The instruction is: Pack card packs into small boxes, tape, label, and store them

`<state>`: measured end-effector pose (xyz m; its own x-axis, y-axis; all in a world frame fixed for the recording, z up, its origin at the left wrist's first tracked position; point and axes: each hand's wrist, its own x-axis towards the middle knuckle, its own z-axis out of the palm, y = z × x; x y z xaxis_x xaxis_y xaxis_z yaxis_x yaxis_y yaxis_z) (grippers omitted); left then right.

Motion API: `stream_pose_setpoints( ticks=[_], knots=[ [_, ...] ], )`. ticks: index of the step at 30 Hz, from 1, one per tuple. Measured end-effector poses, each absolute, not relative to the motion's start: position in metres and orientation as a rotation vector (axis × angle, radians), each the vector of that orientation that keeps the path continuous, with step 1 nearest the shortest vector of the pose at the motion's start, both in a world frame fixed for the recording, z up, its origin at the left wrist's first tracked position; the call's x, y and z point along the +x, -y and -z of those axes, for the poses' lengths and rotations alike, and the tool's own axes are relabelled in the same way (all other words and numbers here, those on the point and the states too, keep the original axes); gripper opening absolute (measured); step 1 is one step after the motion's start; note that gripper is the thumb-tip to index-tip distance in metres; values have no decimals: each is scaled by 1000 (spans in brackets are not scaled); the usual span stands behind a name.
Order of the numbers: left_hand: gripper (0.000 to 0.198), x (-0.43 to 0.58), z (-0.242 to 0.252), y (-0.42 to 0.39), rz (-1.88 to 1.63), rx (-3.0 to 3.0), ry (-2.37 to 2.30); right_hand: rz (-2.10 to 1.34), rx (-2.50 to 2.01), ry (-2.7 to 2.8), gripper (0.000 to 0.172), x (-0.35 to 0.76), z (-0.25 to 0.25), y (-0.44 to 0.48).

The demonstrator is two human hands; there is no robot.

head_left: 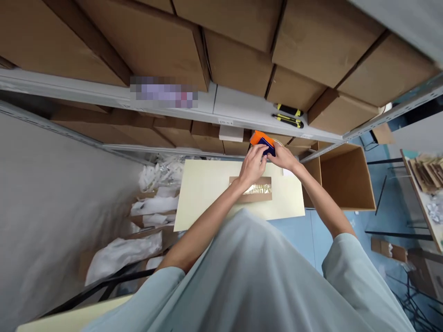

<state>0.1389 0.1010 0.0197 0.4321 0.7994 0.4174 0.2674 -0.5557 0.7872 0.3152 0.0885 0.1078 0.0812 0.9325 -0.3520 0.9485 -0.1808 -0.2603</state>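
Note:
Both my hands meet at the far edge of a pale yellow table (207, 193), closed around an orange and dark blue tape dispenser (263, 140). My left hand (252, 163) grips it from the left and my right hand (282, 157) from the right. Just below the hands a small brown cardboard box (252, 190) lies on the table, with a strip of shiny clear tape (258, 188) along its top. My forearms and light blue shirt fill the lower view.
Shelves stacked with brown cartons (238, 41) rise ahead. Two yellow-black utility knives (289, 116) lie on a shelf. An open carton (346, 180) stands right of the table. White plastic bags (152, 207) pile up on the left. More cardboard lies at the far right.

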Motion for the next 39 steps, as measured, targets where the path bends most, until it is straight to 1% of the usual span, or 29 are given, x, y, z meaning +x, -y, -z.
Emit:
stream_pose_setpoints(
  ticks=[4,9,15,19,22,24,27,30,33,35,37,39],
  knots=[
    [54,135,-37,-154,-1170,2039,-935,522,2237,-2198,47,294,-131,-150],
    [60,124,-43,-203,-1099,2061,-961,364,2171,-2231,49,277,-145,-219],
    [56,107,-32,-186,-1077,2101,-976,360,2118,-2069,48,275,-140,-265],
    [55,85,2,-159,-1003,2022,-1057,190,2213,-2209,58,282,-123,-256],
    [58,56,44,-130,-876,1893,-1222,28,2439,-2346,65,296,-83,-210],
    [61,34,73,-105,-696,1749,-1416,56,2595,-2403,67,306,-40,-156],
    [66,12,106,-66,-382,1530,-1623,353,2831,-2341,69,310,34,-57],
    [64,9,123,-34,-230,1444,-1666,749,2969,-2000,78,298,92,30],
    [52,22,128,-15,-201,1469,-1661,1039,3004,-1698,91,284,126,75],
    [45,35,128,-8,-200,1489,-1675,1140,3042,-1584,99,278,141,83],
    [46,48,127,-4,-204,1472,-1726,1174,3095,-1494,106,275,152,82],
    [55,59,129,-1,-211,1436,-1801,1178,3111,-1426,110,275,162,79]
  ],
)
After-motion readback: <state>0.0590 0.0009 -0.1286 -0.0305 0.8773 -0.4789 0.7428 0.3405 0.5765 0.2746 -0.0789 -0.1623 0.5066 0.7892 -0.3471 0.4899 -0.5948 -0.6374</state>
